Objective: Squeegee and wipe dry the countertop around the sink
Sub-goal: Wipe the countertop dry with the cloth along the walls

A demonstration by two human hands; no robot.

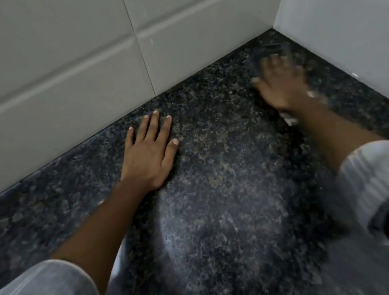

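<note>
The dark speckled granite countertop (218, 169) fills the view and runs into a corner between tiled walls. My left hand (150, 152) lies flat on it, palm down, fingers slightly apart, holding nothing. My right hand (280, 82) is far right near the corner and blurred by motion. Its fingers spread over a dark smeared shape (260, 57) that I cannot identify. A pale shiny streak (289, 117) shows by the right wrist, too blurred to name. No squeegee or cloth is clearly visible.
A white tiled wall (69, 65) borders the back of the counter and another tiled wall (349, 29) closes the right side. A pale curved edge (119, 259) shows beside my left forearm, near the bottom. Light striped sleeves cover both upper arms.
</note>
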